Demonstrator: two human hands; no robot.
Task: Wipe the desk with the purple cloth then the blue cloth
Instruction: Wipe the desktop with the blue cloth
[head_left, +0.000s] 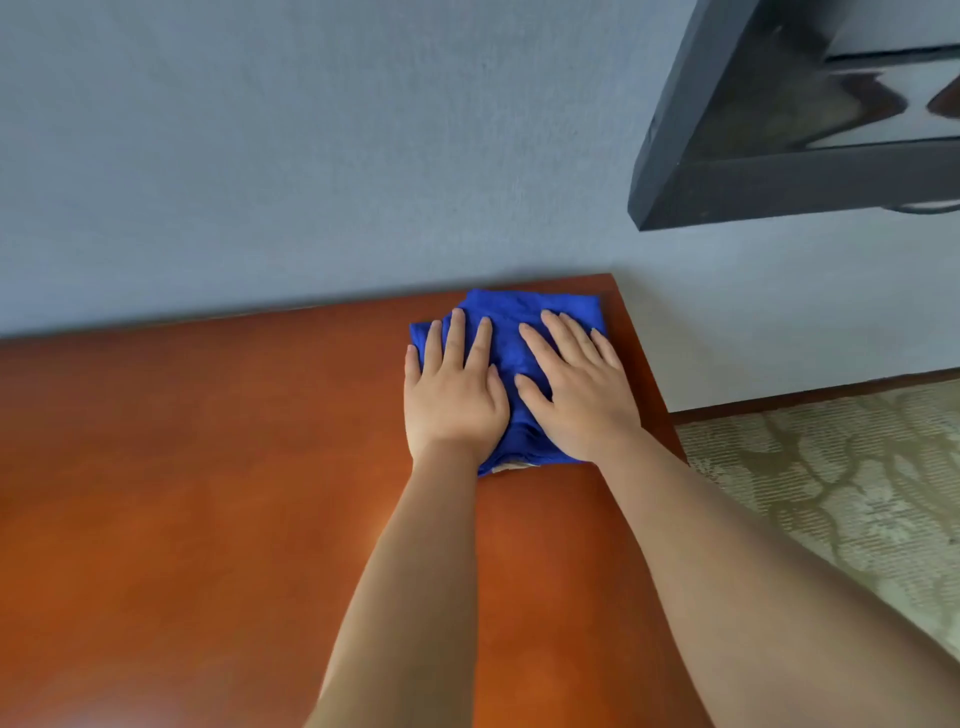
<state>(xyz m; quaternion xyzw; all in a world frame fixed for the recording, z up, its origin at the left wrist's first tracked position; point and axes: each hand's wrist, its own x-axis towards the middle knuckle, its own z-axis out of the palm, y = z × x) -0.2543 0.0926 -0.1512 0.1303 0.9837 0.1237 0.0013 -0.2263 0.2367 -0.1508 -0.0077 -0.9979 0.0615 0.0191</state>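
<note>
Rear wall (311, 156): grey-blue, fine woven texture, evenly lit, no hard shadows. A dark-framed panel (779, 171) with a glossy reflective face is mounted high at the right, standing out from the wall; a dark cable or handle shows at its lower right, detail unclear. Floor at right: carpet (831, 493) in beige with an olive branching pattern. A dark wooden skirting board (805, 397) runs along the junction of wall and carpet.

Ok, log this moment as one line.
step: blue wipe | hands: both flat on cloth | spot: desk far right corner | purple cloth: unseen
</note>
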